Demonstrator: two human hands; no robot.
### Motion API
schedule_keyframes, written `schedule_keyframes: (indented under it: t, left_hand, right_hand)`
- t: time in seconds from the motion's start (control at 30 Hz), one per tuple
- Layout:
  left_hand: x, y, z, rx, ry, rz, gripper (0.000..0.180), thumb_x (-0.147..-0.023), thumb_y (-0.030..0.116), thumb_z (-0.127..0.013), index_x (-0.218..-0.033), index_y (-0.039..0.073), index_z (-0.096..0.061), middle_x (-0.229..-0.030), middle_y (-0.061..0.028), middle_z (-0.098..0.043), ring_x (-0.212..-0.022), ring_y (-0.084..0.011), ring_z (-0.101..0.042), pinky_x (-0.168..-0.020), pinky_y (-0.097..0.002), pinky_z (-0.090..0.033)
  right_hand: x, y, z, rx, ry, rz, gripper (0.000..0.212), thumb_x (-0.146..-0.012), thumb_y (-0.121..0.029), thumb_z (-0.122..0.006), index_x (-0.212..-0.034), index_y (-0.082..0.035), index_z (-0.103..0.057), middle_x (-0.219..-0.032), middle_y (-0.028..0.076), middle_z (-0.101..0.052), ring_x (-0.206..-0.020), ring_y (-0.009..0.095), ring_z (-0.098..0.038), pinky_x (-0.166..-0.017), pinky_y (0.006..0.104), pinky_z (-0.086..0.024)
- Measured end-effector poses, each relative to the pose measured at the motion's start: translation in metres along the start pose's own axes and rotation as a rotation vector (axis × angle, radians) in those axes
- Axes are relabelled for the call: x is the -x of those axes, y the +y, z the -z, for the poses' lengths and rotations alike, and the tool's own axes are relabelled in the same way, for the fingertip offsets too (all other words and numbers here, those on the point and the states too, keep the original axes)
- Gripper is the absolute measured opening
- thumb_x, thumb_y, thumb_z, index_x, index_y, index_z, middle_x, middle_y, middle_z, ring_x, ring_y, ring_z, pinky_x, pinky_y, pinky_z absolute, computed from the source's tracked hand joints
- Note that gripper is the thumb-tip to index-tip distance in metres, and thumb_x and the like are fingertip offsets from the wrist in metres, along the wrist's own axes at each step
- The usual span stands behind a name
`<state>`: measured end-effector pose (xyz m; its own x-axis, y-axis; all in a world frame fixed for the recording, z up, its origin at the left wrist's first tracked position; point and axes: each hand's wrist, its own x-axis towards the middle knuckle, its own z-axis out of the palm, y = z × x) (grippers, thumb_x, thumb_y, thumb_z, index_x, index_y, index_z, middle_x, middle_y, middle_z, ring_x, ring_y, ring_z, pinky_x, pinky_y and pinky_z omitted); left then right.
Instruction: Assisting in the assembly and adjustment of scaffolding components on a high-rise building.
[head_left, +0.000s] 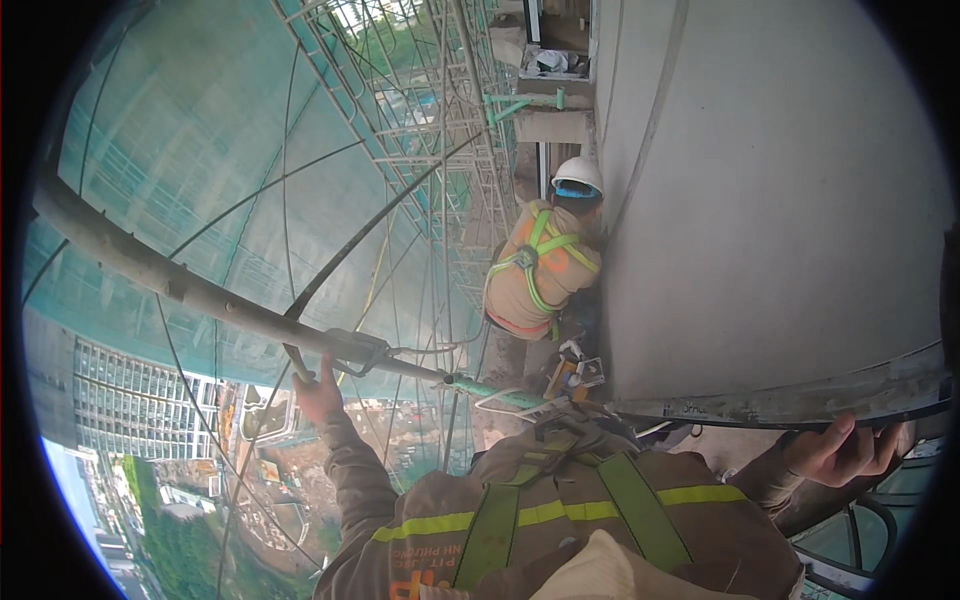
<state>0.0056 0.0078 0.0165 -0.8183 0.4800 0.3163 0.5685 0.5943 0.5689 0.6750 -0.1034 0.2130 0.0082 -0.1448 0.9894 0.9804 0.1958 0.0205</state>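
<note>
At the left, my left hand [322, 395] is closed round the lower end of a dark brace bar [345, 245], close under a grey scaffold pipe [215, 298]. A metal safety hook [362, 348] is clipped over that pipe beside my fingers, with a lanyard running from it. On the right, my right hand [848, 452] has its fingers bent over the dark lower edge [780, 412] of a grey wall panel [770, 220]. My sleeves are brown, and a green harness [640, 510] crosses my torso.
A co-worker [545, 255] in a white helmet and harness crouches beside the wall ahead. Tools [575, 375] lie behind them. Scaffolding [440, 130] and green netting [190, 200] line the left. A green pipe [500, 393] crosses before me. Ground and buildings [145, 400] show far below.
</note>
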Motion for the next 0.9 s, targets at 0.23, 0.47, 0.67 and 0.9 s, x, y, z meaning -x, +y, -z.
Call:
schedule_keyframes:
  t: [0.23,0.47,0.67,0.9]
  left_hand:
    - [0.000,-0.004,-0.002,0.032,0.042,-0.045,0.077,-0.068,0.072,-0.078,-0.085,-0.001,-0.059,-0.076,-0.0169,-0.065,-0.070,-0.0368,-0.062,-0.069,-0.0458,-0.049]
    - [-0.002,-0.004,-0.001,0.039,0.027,-0.041,0.077,-0.069,0.071,-0.078,-0.088,-0.002,-0.059,-0.078,-0.0173,-0.065,-0.071,-0.0370,-0.063,-0.069,-0.0458,-0.049]
    - [-0.002,-0.003,0.000,0.038,-0.024,-0.024,0.077,-0.071,0.069,-0.076,-0.102,0.001,-0.061,-0.093,-0.0176,-0.070,-0.087,-0.0405,-0.068,-0.074,-0.0513,-0.050]
    - [-0.002,-0.001,-0.001,0.010,-0.051,-0.007,0.079,-0.071,0.068,-0.076,-0.105,-0.002,-0.061,-0.096,-0.0195,-0.070,-0.090,-0.0407,-0.067,-0.077,-0.0507,-0.050]
  right_hand:
    - [0.000,-0.002,0.001,-0.053,-0.019,-0.063,0.019,-0.088,-0.010,-0.074,-0.084,0.003,-0.060,-0.135,0.024,-0.048,-0.124,0.037,-0.052,-0.097,0.0464,-0.052]
    - [0.004,0.001,0.007,-0.033,-0.004,-0.080,0.019,-0.087,-0.010,-0.075,-0.085,0.002,-0.061,-0.135,0.022,-0.048,-0.123,0.036,-0.053,-0.096,0.0446,-0.053]
    - [0.002,0.000,0.005,-0.051,-0.029,-0.088,0.020,-0.087,-0.011,-0.076,-0.087,0.002,-0.061,-0.136,0.022,-0.048,-0.122,0.035,-0.054,-0.094,0.0440,-0.054]
    - [0.003,0.006,0.011,-0.007,-0.045,-0.031,0.018,-0.088,-0.009,-0.074,-0.087,0.003,-0.061,-0.135,0.022,-0.048,-0.122,0.035,-0.053,-0.097,0.0450,-0.052]
